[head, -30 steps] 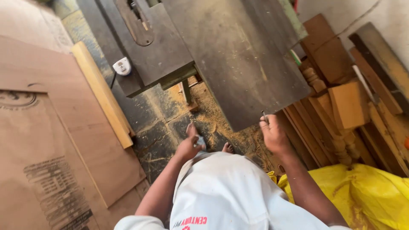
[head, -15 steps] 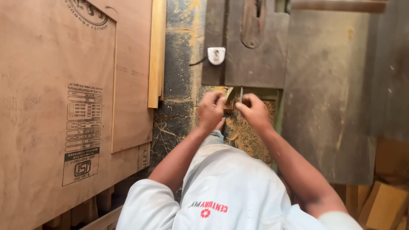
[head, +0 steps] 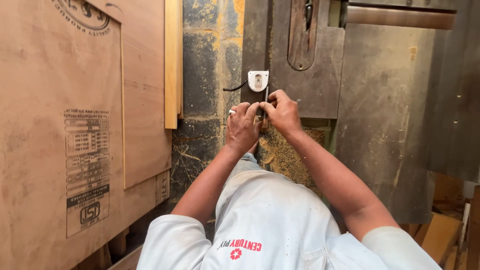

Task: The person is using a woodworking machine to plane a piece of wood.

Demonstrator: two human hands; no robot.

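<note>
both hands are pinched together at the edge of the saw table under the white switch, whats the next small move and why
Probably keep the left hand steadying while the right hand works whatever small part they pinch; it is hidden behind the fingers. Both sit at the saw table edge below the white switch, over sawdust.

A small dark strip (head: 264,107) stands upright at the counter (head: 320,95) edge, just below a white tape measure (head: 258,80).
</note>
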